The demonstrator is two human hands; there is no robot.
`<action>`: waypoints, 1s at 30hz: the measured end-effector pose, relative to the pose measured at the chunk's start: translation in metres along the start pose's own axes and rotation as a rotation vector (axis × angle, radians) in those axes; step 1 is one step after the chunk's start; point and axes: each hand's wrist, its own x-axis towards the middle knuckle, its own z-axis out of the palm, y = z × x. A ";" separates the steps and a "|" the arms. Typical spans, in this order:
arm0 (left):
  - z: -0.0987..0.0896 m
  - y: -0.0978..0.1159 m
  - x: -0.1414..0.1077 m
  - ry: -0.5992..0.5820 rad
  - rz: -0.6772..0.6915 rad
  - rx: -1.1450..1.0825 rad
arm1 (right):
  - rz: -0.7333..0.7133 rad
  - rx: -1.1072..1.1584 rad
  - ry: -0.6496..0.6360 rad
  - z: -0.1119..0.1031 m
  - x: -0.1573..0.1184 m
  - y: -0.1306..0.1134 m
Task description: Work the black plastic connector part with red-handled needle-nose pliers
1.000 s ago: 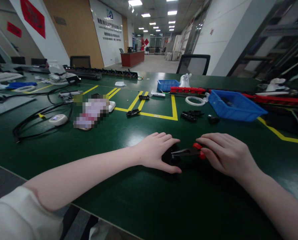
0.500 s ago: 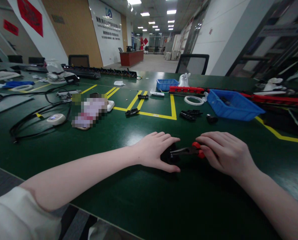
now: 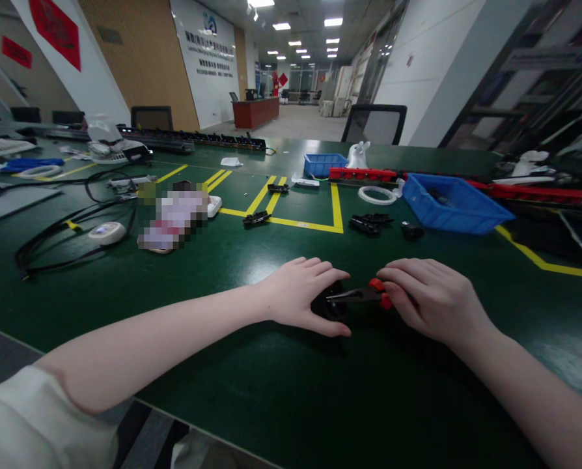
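On the green table, my left hand (image 3: 298, 293) grips a dark black part (image 3: 338, 311) between its thumb and fingers, the palm side largely covering it. Its exact kind is too dark to tell. From the right, my right hand (image 3: 437, 299) is closed on the red handles of needle-nose pliers (image 3: 359, 295). Their grey jaws point left and reach onto the black part, between my left thumb and forefinger. Whether the jaw tips clamp anything is too small to tell.
Beyond my hands lie several black parts (image 3: 365, 225) and a small black piece (image 3: 411, 230). A blue bin (image 3: 457, 212) stands at right, a smaller blue bin (image 3: 325, 163) farther back. Left are a phone (image 3: 174, 221), black cables (image 3: 51, 264) and a white round device (image 3: 107, 232).
The pliers and my right hand have shifted slightly left, so the jaws reach farther over the black part. My left hand stays nearly still around it.
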 end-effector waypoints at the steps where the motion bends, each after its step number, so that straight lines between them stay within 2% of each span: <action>1: 0.000 0.000 0.000 -0.002 -0.001 -0.002 | 0.003 0.003 -0.004 0.000 0.000 0.000; 30: 0.001 0.000 0.000 -0.001 -0.004 -0.007 | 0.010 0.009 0.015 0.001 0.000 -0.001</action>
